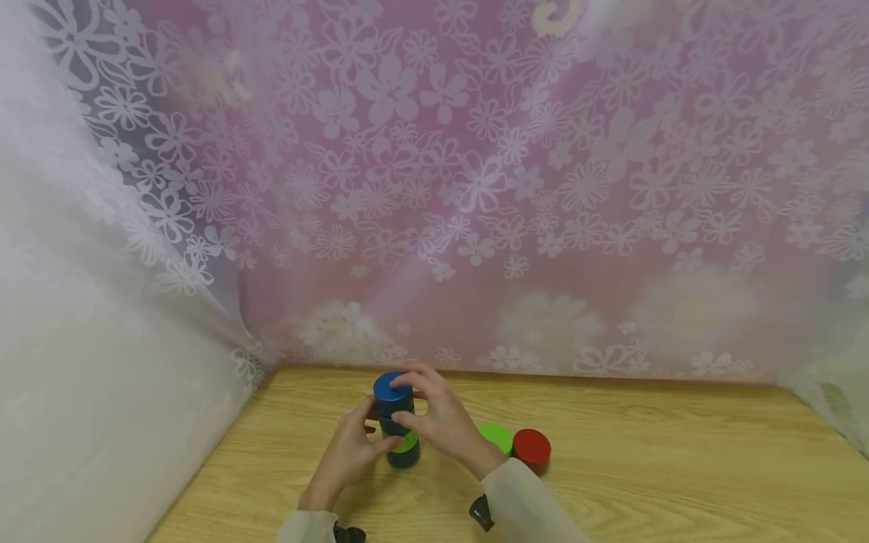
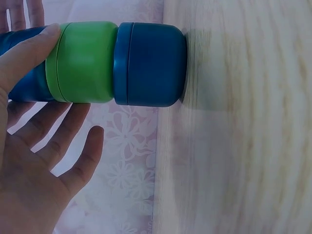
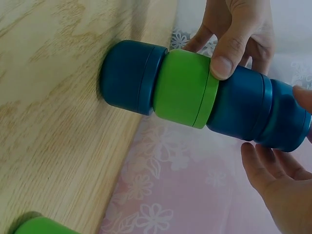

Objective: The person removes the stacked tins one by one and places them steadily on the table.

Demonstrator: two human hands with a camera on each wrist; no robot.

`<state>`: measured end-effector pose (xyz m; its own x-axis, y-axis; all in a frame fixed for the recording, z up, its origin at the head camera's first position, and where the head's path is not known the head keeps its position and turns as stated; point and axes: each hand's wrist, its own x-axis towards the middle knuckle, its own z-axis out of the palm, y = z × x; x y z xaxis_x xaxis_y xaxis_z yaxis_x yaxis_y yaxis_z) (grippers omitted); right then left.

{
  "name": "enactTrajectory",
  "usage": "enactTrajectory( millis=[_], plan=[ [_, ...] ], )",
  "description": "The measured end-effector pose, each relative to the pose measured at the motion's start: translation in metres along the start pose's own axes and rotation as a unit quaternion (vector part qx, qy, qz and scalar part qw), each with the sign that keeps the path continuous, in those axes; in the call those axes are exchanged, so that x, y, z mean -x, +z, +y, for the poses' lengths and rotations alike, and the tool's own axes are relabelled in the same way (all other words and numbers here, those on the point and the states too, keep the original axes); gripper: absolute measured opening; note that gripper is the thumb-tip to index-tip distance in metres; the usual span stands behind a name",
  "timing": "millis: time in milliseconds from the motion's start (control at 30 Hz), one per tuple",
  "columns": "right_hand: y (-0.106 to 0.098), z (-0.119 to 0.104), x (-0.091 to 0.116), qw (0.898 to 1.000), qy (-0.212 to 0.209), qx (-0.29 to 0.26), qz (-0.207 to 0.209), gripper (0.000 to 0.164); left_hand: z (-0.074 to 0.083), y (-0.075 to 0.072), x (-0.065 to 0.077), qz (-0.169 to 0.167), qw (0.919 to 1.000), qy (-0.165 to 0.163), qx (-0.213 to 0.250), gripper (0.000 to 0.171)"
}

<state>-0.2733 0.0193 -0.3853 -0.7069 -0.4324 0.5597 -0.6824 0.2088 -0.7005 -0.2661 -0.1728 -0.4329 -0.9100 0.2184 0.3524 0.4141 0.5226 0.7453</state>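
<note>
Though it's mostly blue, the stack (image 3: 222, 100) has one green canister (image 3: 183, 87).

Blue jars (image 2: 153, 66), green jars (image 2: 87, 63), red jar (image 1: 532, 449); pink floral curtain (image 1: 434, 188)

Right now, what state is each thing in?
Cylinder stack: upright, four high, on the table
Loose green cylinder: unstacked, partly hidden
Red cylinder: unstacked, on the table
Left hand: grips the stack
Right hand: holds the top blue cylinder
</note>
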Motion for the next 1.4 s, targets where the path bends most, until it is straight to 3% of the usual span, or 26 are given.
enactTrajectory(
  millis=[467, 767, 1400],
  plan=[
    [0.000, -0.002, 0.001, 1.000, -0.003, 0.014, 0.020, 0.027, 0.002, 0.002, 0.001, -0.001, 1.0000, -0.004, 0.004, 0.064],
    [-0.009, -0.003, 0.003, 0.999, -0.007, 0.014, 0.028, 0.027, 0.002, 0.002, 0.001, 0.005, 1.0000, -0.003, -0.006, 0.075],
    [-0.027, -0.001, 0.016, 0.998, -0.016, 0.035, 0.056, 0.030, 0.002, 0.003, 0.000, 0.008, 0.9999, -0.004, -0.013, 0.074]
  ],
)
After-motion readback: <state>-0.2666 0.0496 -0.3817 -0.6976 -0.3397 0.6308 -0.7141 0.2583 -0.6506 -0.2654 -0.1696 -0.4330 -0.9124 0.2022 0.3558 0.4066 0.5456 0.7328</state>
